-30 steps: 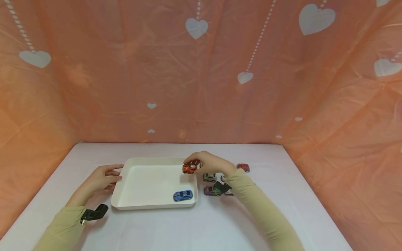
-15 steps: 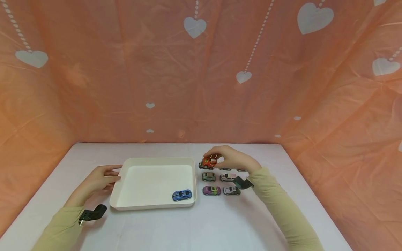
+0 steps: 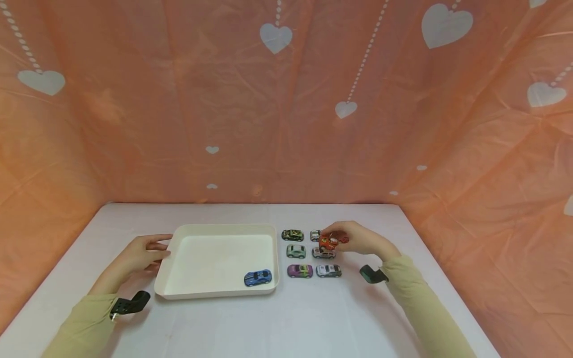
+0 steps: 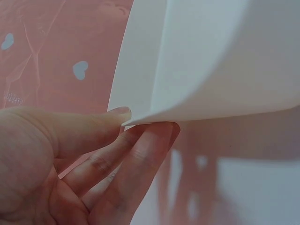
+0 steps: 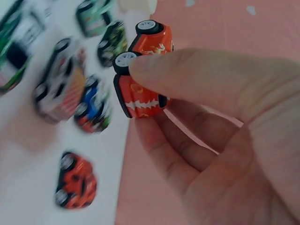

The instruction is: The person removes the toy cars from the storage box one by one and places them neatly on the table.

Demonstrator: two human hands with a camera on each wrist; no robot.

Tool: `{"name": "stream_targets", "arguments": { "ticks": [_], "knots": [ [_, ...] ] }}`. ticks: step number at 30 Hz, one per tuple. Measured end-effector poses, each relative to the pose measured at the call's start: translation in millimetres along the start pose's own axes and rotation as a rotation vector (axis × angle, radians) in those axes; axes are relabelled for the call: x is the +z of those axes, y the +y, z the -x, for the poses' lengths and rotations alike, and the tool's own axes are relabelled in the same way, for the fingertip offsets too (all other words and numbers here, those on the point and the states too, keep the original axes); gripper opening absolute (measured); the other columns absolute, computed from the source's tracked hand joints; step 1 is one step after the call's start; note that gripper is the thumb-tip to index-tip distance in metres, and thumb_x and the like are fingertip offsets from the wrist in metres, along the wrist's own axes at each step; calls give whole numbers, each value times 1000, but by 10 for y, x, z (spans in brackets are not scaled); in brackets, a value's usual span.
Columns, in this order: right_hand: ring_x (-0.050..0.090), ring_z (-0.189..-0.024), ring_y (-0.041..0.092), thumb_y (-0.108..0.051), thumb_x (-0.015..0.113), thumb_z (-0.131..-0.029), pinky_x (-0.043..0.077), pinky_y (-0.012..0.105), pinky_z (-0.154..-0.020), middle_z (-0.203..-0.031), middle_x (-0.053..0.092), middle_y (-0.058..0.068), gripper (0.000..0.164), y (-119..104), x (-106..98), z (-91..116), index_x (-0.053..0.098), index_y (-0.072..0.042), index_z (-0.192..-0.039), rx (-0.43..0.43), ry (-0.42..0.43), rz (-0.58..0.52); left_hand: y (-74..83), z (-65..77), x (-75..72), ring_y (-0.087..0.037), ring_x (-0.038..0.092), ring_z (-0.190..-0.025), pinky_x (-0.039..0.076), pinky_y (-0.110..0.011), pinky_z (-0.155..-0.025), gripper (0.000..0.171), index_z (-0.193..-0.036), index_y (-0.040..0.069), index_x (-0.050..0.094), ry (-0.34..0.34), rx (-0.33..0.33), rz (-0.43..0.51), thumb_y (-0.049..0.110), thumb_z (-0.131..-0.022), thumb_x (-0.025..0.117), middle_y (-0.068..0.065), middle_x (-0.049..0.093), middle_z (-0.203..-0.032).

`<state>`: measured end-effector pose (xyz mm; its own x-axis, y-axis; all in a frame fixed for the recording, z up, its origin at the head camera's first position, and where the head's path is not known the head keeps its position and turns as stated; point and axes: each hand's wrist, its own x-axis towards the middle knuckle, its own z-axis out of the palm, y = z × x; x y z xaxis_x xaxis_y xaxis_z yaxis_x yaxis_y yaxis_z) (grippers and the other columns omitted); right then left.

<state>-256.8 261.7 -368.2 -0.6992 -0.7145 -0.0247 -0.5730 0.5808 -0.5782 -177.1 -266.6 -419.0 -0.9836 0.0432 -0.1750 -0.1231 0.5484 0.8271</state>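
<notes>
My left hand [image 3: 139, 256] pinches the left rim of a white tray [image 3: 172, 263]. In the left wrist view the thumb [image 4: 89, 131] is on top of the rim, with the fingers beneath. A red toy car [image 5: 143, 96] is held between my right hand's thumb and fingers. That right hand [image 3: 358, 237] hovers over the rows of toy cars to the right of the tray. Inside the tray, near its front right corner, sits a blue toy car [image 3: 257, 278].
Several toy cars stand in rows, among them a camouflage one [image 3: 293, 235], a pale green one [image 3: 296, 251], a purple one [image 3: 300, 271] and a silver one [image 3: 329, 271]. Another red car [image 5: 78, 183] stands apart. An orange curtain [image 3: 250, 99] borders the white table [image 3: 215, 328].
My right hand has carried the red toy car rightward, from above the tray's right edge to above the rows of cars. The left hand stays at the tray rim.
</notes>
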Motion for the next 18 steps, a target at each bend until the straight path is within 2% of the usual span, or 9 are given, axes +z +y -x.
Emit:
{"name": "stream_targets", "arguments": {
  "ticks": [7,11,18],
  "knots": [
    [59,-107,28,2,72,-81,47,43,-91,-118,63,10,42,195,10,186,62,0,-122,26,19,14,-2,-7,-3,-19,61,-74,54,-33,-62,58,-140,-9,36,-2,-31,-11,6,-91,62,-35,53,-120],
    [59,-107,29,5,70,-81,48,43,-90,-122,60,15,42,277,14,232,62,1,-122,49,8,3,3,-1,-1,-20,61,-74,54,-33,-61,57,-140,-10,36,-2,-27,-11,6,-91,62,-35,54,-119],
    [58,-104,28,5,71,-80,49,42,-88,-117,62,12,41,386,37,284,64,-1,-120,81,2,16,12,-1,2,-19,62,-75,54,-33,-62,58,-140,-10,37,-2,-23,-8,7,-91,63,-34,54,-119]
  ]
}}
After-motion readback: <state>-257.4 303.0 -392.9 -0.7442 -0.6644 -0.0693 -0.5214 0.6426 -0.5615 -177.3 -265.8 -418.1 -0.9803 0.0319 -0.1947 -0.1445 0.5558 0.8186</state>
